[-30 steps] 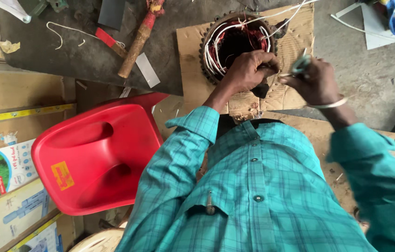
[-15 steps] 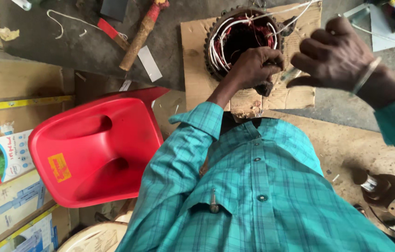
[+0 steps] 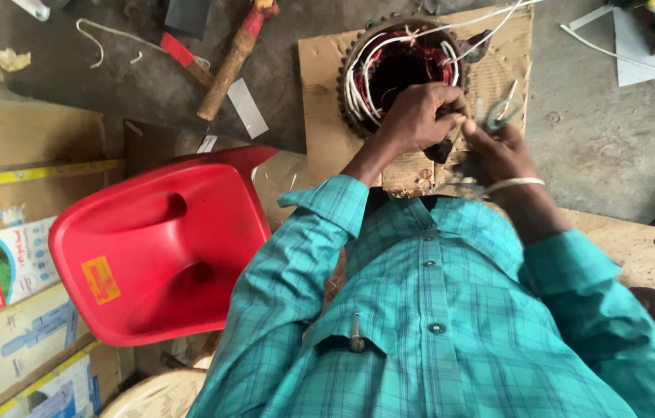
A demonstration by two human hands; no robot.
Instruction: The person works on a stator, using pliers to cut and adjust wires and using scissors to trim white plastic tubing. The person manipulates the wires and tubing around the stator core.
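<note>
Red plastic chair at left, wooden-handled hammer on floor behind it. Center: motor stator w/ white wires, on cardboard. My left hand closed, pinching wires at its rim. Right hand blurred, grip unclear. Risk: a hard tug could snap wire or nick insulation.

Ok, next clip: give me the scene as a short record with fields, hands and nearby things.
Left hand: gripping at the rim of the motor stator, among its white wires
Right hand: blurred, holding a small tool, kind unclear
Support: cardboard sheet under the stator
Nearby: red plastic chair, hammer
</note>
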